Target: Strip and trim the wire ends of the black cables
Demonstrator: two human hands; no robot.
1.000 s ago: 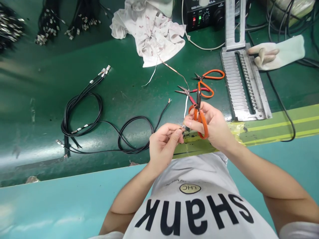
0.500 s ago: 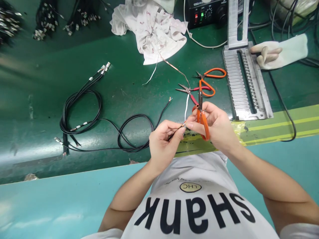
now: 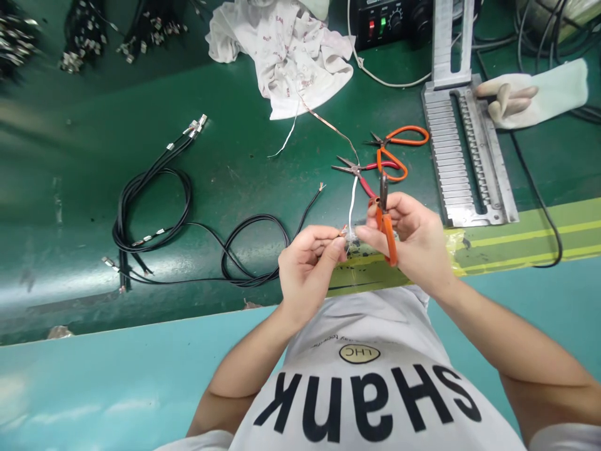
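Left hand [image 3: 305, 269] pinching a small silver metal wire end [image 3: 346, 233], too small to tell more, with a thin white insulated wire [image 3: 352, 203] rising from it. The piece sits just above the yellow-taped bench edge [image 3: 375, 272]. Right hand [image 3: 408, 241] clenches orange-handled steel scissors [image 3: 387, 238], blades up, just beside it.

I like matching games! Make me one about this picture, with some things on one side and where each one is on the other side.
Things:
1 orange-handled scissors
2 red-handled needle-nose pliers
3 white glove
4 crumpled white cloth

Places:
A on the green bench beside a second pair of scissors
B beside the slotted metal jig
C in the right hand
D next to the black control box

Pairs: 1-C, 2-A, 3-B, 4-D
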